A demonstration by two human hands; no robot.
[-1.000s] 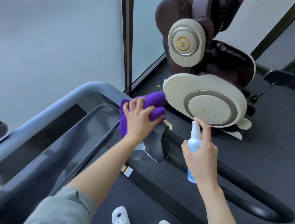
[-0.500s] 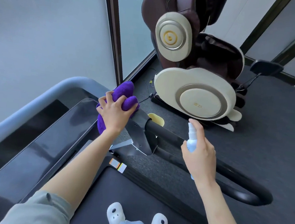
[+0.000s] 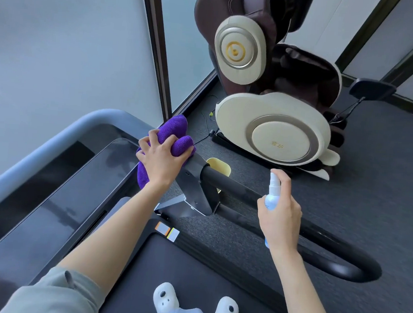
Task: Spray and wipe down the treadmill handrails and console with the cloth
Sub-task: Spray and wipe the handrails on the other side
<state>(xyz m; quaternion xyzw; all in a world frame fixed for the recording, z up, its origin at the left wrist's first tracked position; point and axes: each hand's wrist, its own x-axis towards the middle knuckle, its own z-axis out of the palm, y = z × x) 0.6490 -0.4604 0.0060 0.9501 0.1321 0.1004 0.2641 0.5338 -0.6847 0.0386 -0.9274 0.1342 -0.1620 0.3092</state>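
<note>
Left hand: the left hand (image 3: 161,161) has its grip clenched round a bunched purple microfibre cloth (image 3: 171,138), pressing it on the right-hand corner of the glossy black treadmill console (image 3: 74,195), where the grey curved frame bar (image 3: 61,135) bends round.
Right hand: the right hand (image 3: 279,216) grasps a small clear-blue spray bottle with a white nozzle (image 3: 273,193), held upright above the black padded right handrail (image 3: 237,187), a finger over the nozzle top.
Done so far: the console corner is being wiped; the glass shows faint smears, though glare makes it hard to tell wet from reflection.
Left to do: judging by the layout, the right handrail looks next, and a left handrail is out of view.
</note>
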